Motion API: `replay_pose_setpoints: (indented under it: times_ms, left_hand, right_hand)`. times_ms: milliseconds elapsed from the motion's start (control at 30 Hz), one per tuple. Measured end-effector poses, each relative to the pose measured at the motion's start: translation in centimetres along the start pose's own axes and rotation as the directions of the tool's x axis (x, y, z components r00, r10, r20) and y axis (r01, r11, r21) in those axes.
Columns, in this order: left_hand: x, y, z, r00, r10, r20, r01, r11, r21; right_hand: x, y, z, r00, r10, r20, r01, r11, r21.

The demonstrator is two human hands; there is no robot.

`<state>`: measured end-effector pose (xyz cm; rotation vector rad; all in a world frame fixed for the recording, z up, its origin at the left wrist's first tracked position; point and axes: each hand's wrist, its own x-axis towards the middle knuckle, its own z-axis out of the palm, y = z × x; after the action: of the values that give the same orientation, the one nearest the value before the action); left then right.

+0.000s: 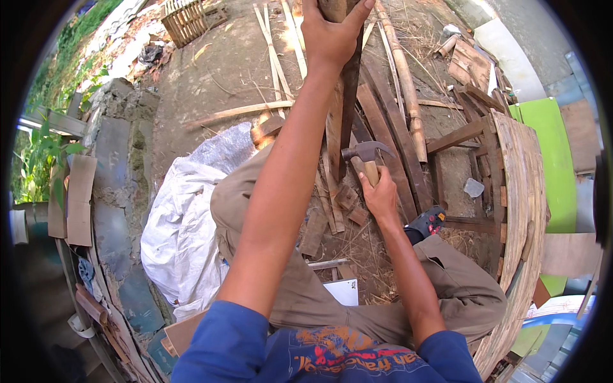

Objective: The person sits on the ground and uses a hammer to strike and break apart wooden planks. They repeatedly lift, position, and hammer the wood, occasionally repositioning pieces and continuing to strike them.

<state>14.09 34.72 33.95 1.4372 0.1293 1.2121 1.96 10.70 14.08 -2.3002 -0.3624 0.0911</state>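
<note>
My left hand (pixel 329 38) reaches far forward with its fingers wrapped round the upper part of a dark wooden beam (pixel 350 96). The beam runs down from that hand toward the ground between my legs. In my right hand (pixel 381 198) is a claw hammer (pixel 369 150), gripped by its light wooden handle. The hammer's dark metal head lies beside the beam's lower part; whether they touch I cannot tell. Short wood offcuts (pixel 313 234) lie on the ground below the beam.
Long dark planks (pixel 391 150) and a bamboo pole (pixel 403 76) lie ahead. At left are a white sack (pixel 182 226) and a rough concrete wall (pixel 113 210). A wooden frame (pixel 520 191) stands at right, a green panel (pixel 554 166) behind it. A slatted crate (pixel 184 22) sits far left.
</note>
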Motion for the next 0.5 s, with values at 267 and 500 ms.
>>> replay_pose_setpoints:
  times_ms: [267,500]
  left_hand:
    - [-1.1,2.8,-0.5,0.988,0.113,-0.103,-0.106,0.992,0.070]
    - [-1.4,2.7,-0.8,0.998,0.005,-0.070,-0.003,1.000,0.029]
  right_hand:
    - [-2.4,-0.1,1.9,0.970,0.236,0.058,-0.238,0.971,0.027]
    - [-1.5,-3.0,1.4,0.990,-0.097,-0.102,0.092,0.994,-0.054]
